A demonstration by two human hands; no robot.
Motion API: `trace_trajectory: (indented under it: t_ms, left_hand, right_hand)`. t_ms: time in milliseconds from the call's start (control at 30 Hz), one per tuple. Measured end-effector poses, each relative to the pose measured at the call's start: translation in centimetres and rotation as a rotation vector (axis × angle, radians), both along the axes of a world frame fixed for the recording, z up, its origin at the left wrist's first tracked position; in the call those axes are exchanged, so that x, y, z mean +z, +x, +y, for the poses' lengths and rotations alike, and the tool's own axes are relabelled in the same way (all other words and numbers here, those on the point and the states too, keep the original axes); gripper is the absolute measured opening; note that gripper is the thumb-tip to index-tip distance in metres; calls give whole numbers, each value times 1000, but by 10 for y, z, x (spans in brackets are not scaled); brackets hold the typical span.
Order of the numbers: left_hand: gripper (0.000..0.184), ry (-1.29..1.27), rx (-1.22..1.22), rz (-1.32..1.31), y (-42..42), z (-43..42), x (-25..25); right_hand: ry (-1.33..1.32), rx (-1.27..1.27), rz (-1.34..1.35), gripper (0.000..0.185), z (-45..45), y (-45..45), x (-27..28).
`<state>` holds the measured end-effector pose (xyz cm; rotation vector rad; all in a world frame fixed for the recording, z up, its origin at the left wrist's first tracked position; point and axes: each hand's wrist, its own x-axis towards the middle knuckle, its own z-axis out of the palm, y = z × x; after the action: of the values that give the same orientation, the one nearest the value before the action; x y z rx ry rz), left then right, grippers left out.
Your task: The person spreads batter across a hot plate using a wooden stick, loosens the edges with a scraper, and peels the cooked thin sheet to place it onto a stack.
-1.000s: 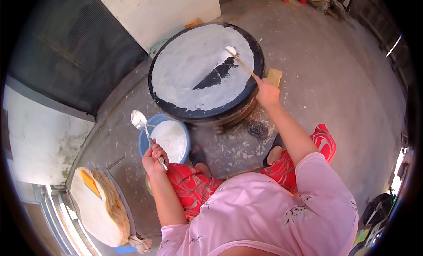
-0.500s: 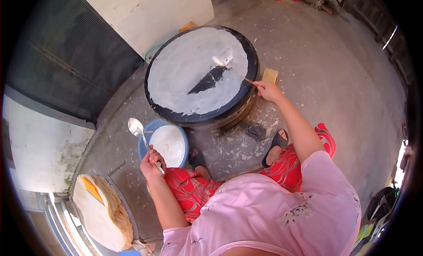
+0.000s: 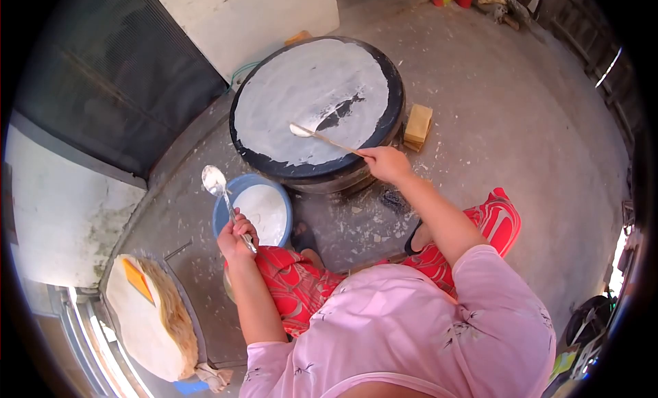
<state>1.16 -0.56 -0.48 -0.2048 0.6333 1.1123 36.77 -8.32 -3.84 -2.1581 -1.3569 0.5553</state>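
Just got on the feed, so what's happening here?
The right hand holds a thin wooden stick, its batter-coated end on the big round griddle. Pale batter covers most of it, with a dark gap right of centre. The left hand holds a metal spoon by the blue basin of white batter.

Looks forward and steeply down from the wearer's head, wide and dark-edged, over the close pink shirt (image 3: 397, 322) to the round black plate (image 3: 396, 103) and floor (image 3: 500, 117) beyond.
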Motion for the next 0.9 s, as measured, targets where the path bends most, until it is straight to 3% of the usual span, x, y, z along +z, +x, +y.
trace_trajectory:
  t_ms: [100, 200, 300, 400, 533, 633, 700, 767, 833, 900]
  left_hand:
    - [23, 18, -19, -4, -1, -1, 1]
    - [23, 21, -21, 5, -2, -5, 0]
    - [23, 12, -23, 3, -1, -5, 3]
    - [23, -2, -34, -7, -1, -4, 4]
    - [23, 1, -57, -5, -5, -6, 2]
    - [23, 16, -43, 22, -7, -7, 1]
    - [23, 7, -45, 29, -7, -4, -1]
    - [23, -4, -43, 44, -7, -3, -1]
    - [23, -30, -41, 80, -7, -5, 1]
    - [23, -44, -62, 75, -12, -4, -1]
  right_hand:
    - [89, 58, -233, 26, -17, 14, 11]
    - [431, -133, -515, 36, -27, 0, 0]
    - [372, 77, -541, 39, -26, -43, -11]
    - [342, 94, -583, 42, -25, -46, -42]
    - [337, -51, -585, 42, -37, -9, -30]
    - [231, -236, -380, 42, -44, -18, -19]
    - [298, 60, -387, 44, -52, -37, -27]
    - [258, 125, -434, 46, -52, -27, -34]
    - [206, -150, -563, 46, -46, 6, -40]
    - [150, -222, -515, 45, -45, 27, -33]
